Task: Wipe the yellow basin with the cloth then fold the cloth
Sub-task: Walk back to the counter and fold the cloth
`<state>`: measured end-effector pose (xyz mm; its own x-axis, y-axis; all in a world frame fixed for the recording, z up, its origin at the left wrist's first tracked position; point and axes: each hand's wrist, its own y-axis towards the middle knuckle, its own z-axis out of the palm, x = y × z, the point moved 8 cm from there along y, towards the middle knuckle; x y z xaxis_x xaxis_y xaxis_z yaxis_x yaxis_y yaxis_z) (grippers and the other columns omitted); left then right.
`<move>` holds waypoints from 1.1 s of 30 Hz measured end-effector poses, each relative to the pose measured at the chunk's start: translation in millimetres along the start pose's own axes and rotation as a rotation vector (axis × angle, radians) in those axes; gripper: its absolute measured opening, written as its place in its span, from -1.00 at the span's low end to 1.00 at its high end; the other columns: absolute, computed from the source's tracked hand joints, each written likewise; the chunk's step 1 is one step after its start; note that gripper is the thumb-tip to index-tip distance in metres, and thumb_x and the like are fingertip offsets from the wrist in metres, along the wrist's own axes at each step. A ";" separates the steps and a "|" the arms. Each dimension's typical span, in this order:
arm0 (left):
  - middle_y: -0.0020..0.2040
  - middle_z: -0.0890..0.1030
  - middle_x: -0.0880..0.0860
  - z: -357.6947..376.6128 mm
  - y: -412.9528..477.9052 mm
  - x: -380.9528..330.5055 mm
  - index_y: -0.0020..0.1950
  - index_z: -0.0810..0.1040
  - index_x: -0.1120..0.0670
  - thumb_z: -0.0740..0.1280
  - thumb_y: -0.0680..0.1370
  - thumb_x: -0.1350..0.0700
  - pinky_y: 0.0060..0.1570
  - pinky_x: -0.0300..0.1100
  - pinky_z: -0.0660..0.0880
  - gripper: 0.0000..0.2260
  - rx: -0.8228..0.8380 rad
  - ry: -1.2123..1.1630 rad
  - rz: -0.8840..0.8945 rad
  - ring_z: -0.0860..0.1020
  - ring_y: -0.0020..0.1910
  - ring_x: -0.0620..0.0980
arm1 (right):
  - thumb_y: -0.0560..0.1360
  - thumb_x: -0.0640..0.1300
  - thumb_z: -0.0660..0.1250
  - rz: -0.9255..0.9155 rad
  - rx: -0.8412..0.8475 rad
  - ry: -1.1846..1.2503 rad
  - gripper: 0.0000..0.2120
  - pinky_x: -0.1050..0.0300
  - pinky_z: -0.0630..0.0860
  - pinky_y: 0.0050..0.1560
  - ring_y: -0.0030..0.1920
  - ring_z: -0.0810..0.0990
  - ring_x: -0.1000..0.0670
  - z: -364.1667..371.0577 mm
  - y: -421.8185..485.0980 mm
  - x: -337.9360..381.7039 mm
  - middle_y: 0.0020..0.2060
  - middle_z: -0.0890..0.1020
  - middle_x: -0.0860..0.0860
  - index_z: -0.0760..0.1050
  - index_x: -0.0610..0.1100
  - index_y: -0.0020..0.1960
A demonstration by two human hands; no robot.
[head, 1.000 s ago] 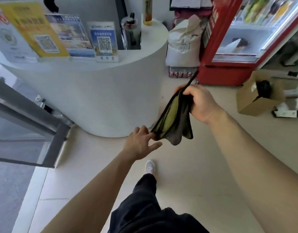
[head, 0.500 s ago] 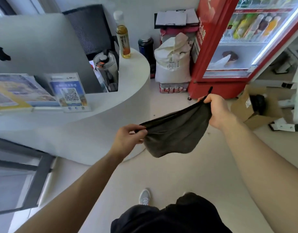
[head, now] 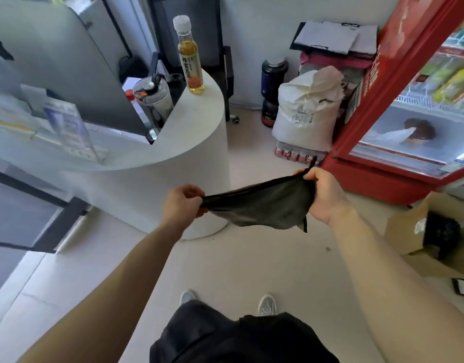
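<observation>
A second ago the cloth (head: 262,205) hung bunched from our right hand (head: 322,195), a yellow-green side showing, while our left hand (head: 182,203) was only reaching for its lower edge. Now we have it stretched between both hands, dark side toward us, its top edge pulled into a nearly straight line and the middle sagging below. Since half a second ago the hands have stayed spread about as wide, and our view has swung right, away from the leaflets on the counter (head: 173,142).

We judge this to be the folding part of the task: the cloth is opened out, ready to be doubled over. The yellow basin is nowhere in view, so we cannot check the wiping from here.

Our left hand sits at 9 o'clock of the cloth, fist curled, thumb and fingers pressed together on the corner. Our right hand is at 3 o'clock and a little higher, fingers closed around a gathered bunch of fabric, with a thin strap or hem end poking up at 12 o'clock from the fist and another dangling below. Both forearms reach forward from the lower corners of the view, and the cloth hangs in mid-air above the floor (head: 238,263), touching neither the counter nor the red fridge (head: 382,142) at 2 o'clock.
</observation>
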<state>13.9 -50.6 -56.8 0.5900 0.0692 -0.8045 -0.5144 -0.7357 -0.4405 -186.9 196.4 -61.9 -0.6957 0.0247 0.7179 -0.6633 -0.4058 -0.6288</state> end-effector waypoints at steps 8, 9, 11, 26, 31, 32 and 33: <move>-0.17 0.57 -0.02 18.8 -18.2 -33.0 -0.01 0.66 0.02 0.46 0.48 0.12 -0.14 -0.06 0.51 -0.90 -0.027 0.669 0.484 0.55 -0.17 0.07 | 0.50 -0.28 0.13 -0.021 0.124 -0.222 -0.76 0.12 0.48 -0.23 -0.37 0.53 -0.02 -3.1 30.1 46.0 -0.44 0.54 -0.06 0.51 -0.17 -0.27; -0.19 0.59 -0.04 12.5 -15.2 -32.3 -0.03 0.67 -0.02 0.45 0.50 0.06 -0.15 -0.08 0.50 -0.93 -0.039 0.672 0.455 0.56 -0.18 0.04 | 0.50 -0.29 0.16 -0.074 0.088 -0.318 -0.77 0.15 0.48 -0.27 -0.37 0.53 -0.01 -5.7 36.0 53.2 -0.44 0.55 -0.06 0.53 -0.17 -0.26; -0.22 0.64 -0.07 0.1 -8.6 -28.6 -0.07 0.67 -0.07 0.43 0.51 -0.03 -0.16 -0.12 0.51 -0.93 -0.033 0.639 0.349 0.58 -0.19 -0.02 | 0.51 -0.31 0.26 -0.141 0.033 -0.466 -0.86 0.12 0.51 -0.22 -0.30 0.58 -0.04 -12.1 50.6 60.1 -0.32 0.60 -0.10 0.59 -0.20 -0.14; -0.08 0.72 0.16 52.0 -43.9 -50.6 0.06 0.67 0.13 0.24 0.57 0.22 -0.15 -0.16 0.57 -0.79 0.306 -0.269 -0.035 0.70 -0.10 0.06 | 0.42 -0.25 0.48 -0.175 0.455 -0.340 -0.74 -0.11 0.54 0.23 0.11 0.67 -0.21 103.6 -16.5 -31.6 0.03 0.71 -0.20 0.63 -0.22 0.10; -0.13 0.62 0.00 -0.3 -32.9 -62.5 -0.04 0.63 -0.09 0.49 0.42 0.16 -0.22 -0.21 0.50 -0.82 0.233 -0.019 0.329 0.56 -0.14 -0.11 | 0.46 -0.46 0.38 -0.220 0.627 -0.455 -0.75 0.04 0.56 0.13 0.01 0.68 -0.08 131.7 -22.3 -5.1 -0.06 0.72 -0.12 0.64 -0.23 0.07; -0.01 0.59 -0.03 -12.4 -28.4 -61.0 0.04 0.56 -0.15 0.54 0.36 0.08 -0.18 -0.24 0.50 -0.68 0.178 0.049 0.391 0.54 -0.06 -0.12 | 0.46 -0.44 0.36 -0.189 0.661 -0.434 -0.77 0.06 0.56 0.09 0.00 0.67 -0.07 139.4 -24.0 0.3 -0.08 0.71 -0.12 0.64 -0.23 0.05; 0.14 0.53 -0.06 -19.2 -25.2 -59.2 0.15 0.48 -0.24 0.57 0.31 0.00 -0.09 -0.25 0.51 -0.52 0.175 0.107 0.417 0.52 0.06 -0.13 | 0.44 -0.40 0.34 -0.153 0.696 -0.402 -0.77 0.06 0.56 0.07 -0.01 0.65 -0.08 145.8 -24.8 5.8 -0.09 0.69 -0.12 0.66 -0.22 0.02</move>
<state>3.9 -49.1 9.6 0.3667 -0.2852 -0.8855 -0.8132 -0.5607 -0.1561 -134.2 73.4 1.4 -0.3718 -0.1504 0.9160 -0.3279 -0.9019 -0.2812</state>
